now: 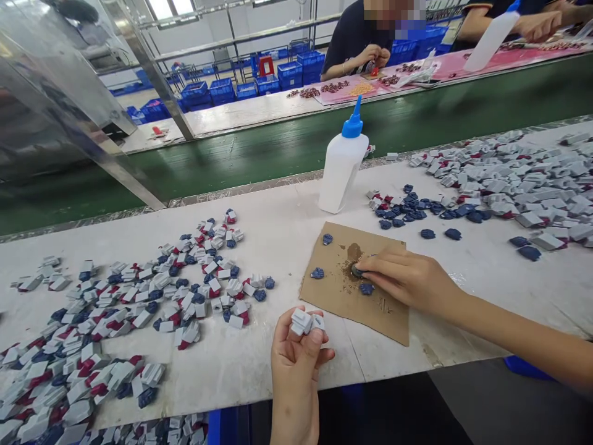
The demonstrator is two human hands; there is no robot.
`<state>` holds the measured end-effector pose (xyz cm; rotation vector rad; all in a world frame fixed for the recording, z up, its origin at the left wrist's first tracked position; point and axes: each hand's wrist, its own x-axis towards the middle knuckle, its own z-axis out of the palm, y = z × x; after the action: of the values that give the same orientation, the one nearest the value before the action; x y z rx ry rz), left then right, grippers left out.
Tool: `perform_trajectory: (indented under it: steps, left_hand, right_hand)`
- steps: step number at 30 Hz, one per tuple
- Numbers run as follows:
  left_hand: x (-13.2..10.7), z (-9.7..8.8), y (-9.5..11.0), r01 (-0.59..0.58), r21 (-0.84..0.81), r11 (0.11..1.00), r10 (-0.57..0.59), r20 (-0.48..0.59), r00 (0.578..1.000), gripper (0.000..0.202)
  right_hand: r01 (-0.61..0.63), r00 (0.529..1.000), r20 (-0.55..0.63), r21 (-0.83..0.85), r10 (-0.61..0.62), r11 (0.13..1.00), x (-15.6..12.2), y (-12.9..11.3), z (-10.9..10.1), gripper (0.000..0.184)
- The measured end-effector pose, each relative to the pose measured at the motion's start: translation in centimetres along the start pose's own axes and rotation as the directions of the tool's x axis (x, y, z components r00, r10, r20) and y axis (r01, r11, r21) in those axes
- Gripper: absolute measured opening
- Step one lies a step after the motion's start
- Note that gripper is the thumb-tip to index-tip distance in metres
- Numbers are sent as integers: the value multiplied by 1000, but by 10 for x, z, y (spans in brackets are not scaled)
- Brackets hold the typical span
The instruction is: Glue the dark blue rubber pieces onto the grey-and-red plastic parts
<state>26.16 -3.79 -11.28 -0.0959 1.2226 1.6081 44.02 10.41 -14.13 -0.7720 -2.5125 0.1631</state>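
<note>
My left hand [296,364] is closed around a small light-grey plastic part [303,322] near the table's front edge. Over a brown cardboard sheet [333,309], my right hand [407,275] pinches a small dark-blue piece [356,270] at a wet brown stain. Other dark-blue pieces lie on the cardboard, one [317,272] at its left side and another [367,288] just below my right fingertips. Behind the cardboard stands a white squeeze bottle [343,167] with a blue nozzle cap.
Grey, dark-red and blue assembled parts [125,303] spread over the left of the table. Loose blue pieces [410,209] and a pile of grey parts [532,179] lie at right. A green conveyor belt [259,154] runs behind. Two people work across it; blue crates [222,91] stand beyond.
</note>
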Motion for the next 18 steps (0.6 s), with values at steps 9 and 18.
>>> perform_trajectory:
  steps: [9,18]
  left_hand:
    - [-4,1,-8,-34,63,997,29,83,996,47]
    - [-10,4,-6,-67,96,993,53,141,989,31]
  right_hand:
    - [-520,824,112,539,556,663,18,-43,-23,32]
    - [-393,906,165,670,390,630,19,-89,-29,13]
